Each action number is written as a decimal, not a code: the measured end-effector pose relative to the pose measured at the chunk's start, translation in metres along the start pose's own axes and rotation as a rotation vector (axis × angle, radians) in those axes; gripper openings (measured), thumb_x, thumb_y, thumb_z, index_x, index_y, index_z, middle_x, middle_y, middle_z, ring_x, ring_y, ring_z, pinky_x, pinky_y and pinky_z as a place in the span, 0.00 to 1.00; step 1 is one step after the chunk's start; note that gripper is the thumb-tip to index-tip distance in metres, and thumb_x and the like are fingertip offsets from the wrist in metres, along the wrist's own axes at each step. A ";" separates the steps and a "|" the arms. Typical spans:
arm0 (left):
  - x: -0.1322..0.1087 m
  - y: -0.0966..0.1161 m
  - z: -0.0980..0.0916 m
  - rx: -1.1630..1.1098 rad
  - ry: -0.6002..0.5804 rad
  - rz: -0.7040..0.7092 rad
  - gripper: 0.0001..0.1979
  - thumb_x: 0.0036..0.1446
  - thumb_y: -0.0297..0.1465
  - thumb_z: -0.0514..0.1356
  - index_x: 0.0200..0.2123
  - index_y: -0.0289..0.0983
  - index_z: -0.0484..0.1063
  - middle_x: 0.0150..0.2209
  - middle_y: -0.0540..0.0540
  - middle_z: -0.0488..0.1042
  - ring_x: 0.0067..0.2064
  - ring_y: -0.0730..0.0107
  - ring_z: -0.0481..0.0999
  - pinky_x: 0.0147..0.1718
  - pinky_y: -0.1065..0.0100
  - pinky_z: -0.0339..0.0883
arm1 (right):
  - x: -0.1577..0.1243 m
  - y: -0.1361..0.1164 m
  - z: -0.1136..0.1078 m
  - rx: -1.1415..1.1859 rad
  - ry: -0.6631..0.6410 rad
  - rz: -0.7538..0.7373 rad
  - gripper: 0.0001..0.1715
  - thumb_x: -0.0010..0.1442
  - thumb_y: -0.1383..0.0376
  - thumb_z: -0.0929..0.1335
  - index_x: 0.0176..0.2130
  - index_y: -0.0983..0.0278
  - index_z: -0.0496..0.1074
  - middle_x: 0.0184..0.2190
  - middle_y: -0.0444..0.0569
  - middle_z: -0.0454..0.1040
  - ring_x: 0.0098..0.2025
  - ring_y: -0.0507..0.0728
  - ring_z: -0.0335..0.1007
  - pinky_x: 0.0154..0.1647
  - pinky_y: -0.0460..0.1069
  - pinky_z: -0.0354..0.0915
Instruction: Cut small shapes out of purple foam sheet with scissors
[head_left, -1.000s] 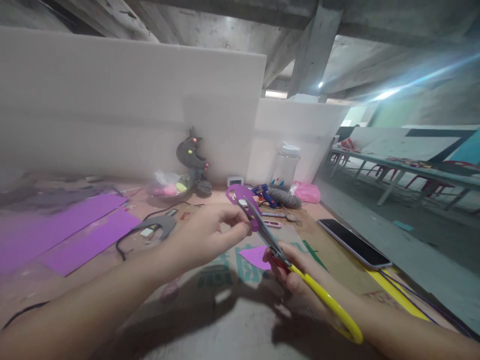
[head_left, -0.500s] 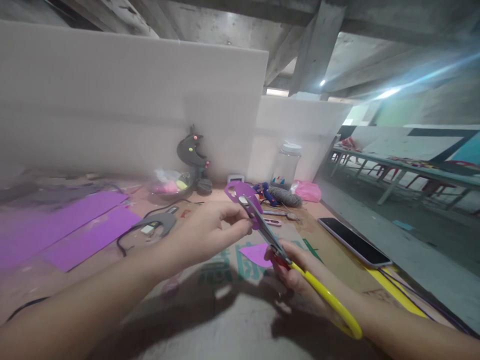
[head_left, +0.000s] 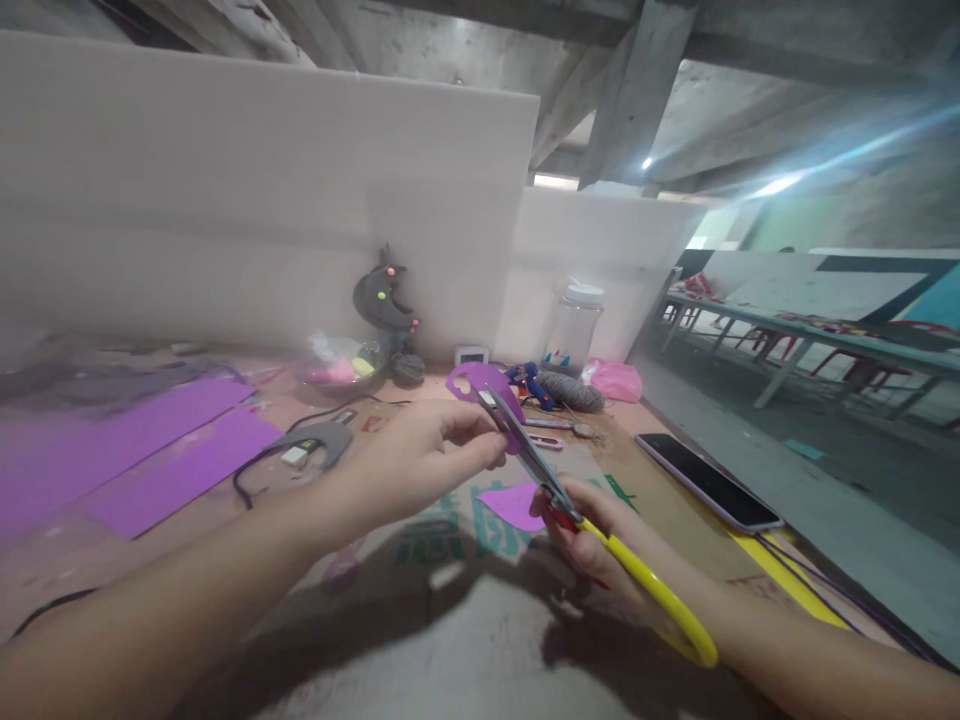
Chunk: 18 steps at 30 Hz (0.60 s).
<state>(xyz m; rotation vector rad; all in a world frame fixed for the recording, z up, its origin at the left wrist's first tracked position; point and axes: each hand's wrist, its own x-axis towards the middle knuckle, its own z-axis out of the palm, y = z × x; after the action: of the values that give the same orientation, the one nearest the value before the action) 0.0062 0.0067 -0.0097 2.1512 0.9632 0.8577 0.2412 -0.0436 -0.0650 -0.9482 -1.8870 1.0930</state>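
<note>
My left hand (head_left: 416, 462) pinches a small purple foam piece (head_left: 484, 385) and holds it up above the table. My right hand (head_left: 600, 545) grips yellow-handled scissors (head_left: 637, 585), whose grey blades (head_left: 525, 450) reach up into the purple piece. A purple offcut (head_left: 514, 505) lies on the table below the blades, just left of my right hand.
Purple foam sheets (head_left: 135, 460) lie at the left. A grey foam shape (head_left: 319, 440) with a cable, a bowl of bits (head_left: 341, 370), a dark moon figure (head_left: 382, 300), a jar (head_left: 574, 325), a glue gun (head_left: 529, 385) and a pink bag (head_left: 619, 380) stand behind. A phone (head_left: 709, 480) lies at the right edge.
Both hands hold almost the same pose. The purple piece has turned slightly between the blades and the view has shifted a little.
</note>
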 end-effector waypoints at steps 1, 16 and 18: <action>0.000 0.000 0.001 0.011 0.002 -0.005 0.13 0.62 0.36 0.57 0.32 0.38 0.78 0.34 0.50 0.80 0.38 0.67 0.78 0.37 0.67 0.66 | 0.000 0.001 0.000 0.013 0.005 0.009 0.39 0.55 0.32 0.66 0.45 0.62 0.70 0.35 0.48 0.71 0.34 0.56 0.67 0.35 0.50 0.67; 0.029 -0.084 -0.072 0.519 -0.477 -0.411 0.19 0.58 0.48 0.57 0.34 0.39 0.78 0.33 0.46 0.81 0.35 0.64 0.78 0.29 0.71 0.64 | 0.034 0.037 -0.071 -0.764 0.239 0.039 0.21 0.59 0.49 0.72 0.45 0.59 0.77 0.35 0.50 0.77 0.36 0.61 0.71 0.36 0.52 0.68; 0.031 -0.103 -0.074 0.556 -0.527 -0.452 0.18 0.55 0.47 0.60 0.31 0.37 0.77 0.30 0.44 0.80 0.32 0.63 0.78 0.26 0.70 0.63 | 0.041 0.050 -0.084 -0.888 0.229 0.044 0.21 0.59 0.50 0.71 0.46 0.60 0.78 0.38 0.53 0.79 0.41 0.64 0.73 0.41 0.54 0.69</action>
<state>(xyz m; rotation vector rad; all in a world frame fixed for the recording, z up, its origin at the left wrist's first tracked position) -0.0739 0.1072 -0.0331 2.2684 1.4217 -0.2219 0.3071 0.0391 -0.0702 -1.5101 -2.1638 0.0920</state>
